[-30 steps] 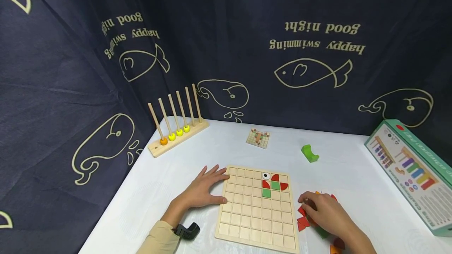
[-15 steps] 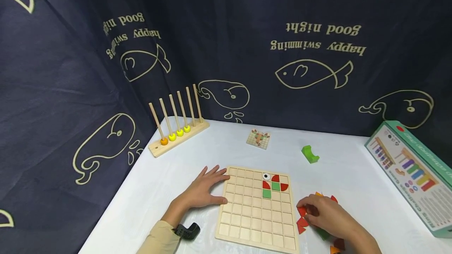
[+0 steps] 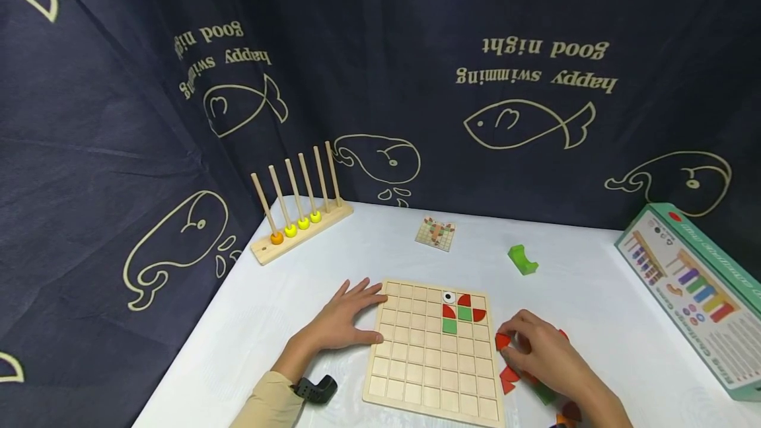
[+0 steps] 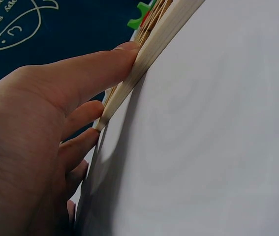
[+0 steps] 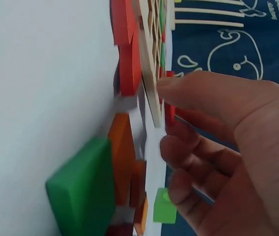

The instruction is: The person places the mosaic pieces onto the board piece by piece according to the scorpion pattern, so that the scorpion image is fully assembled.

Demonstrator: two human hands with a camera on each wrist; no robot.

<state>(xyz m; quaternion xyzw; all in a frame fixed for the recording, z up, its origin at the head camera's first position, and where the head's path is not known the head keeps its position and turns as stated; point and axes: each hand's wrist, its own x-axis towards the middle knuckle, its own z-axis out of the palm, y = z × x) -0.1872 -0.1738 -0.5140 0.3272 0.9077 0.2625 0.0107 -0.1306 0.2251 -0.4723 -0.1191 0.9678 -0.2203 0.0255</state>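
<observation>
A square wooden grid board (image 3: 415, 366) lies on the table. Several tiles sit in its upper right: a white eye tile (image 3: 448, 296), red quarter-circle tiles (image 3: 464, 300) and green squares (image 3: 449, 325). My left hand (image 3: 340, 323) rests at the board's left edge, fingers spread and thumb touching the frame. Just off the right edge, my right hand (image 3: 542, 350) pinches a red tile (image 3: 503, 341) between thumb and fingers; the right wrist view shows this red tile (image 5: 170, 112) partly hidden by them. Below that hand lies a pile of red tiles (image 3: 508, 375), green and orange pieces.
Behind the board is a small pattern card (image 3: 435, 234). A green arched block (image 3: 522, 260) lies to its right. A peg stand (image 3: 303, 232) with orange and yellow beads stands back left. On the right is a game box (image 3: 684, 296); a dark fabric curtain surrounds the table.
My right hand has shifted slightly up and left from the pile, and the red tile now shows between its fingertips. The left hand and the board stay in place.
</observation>
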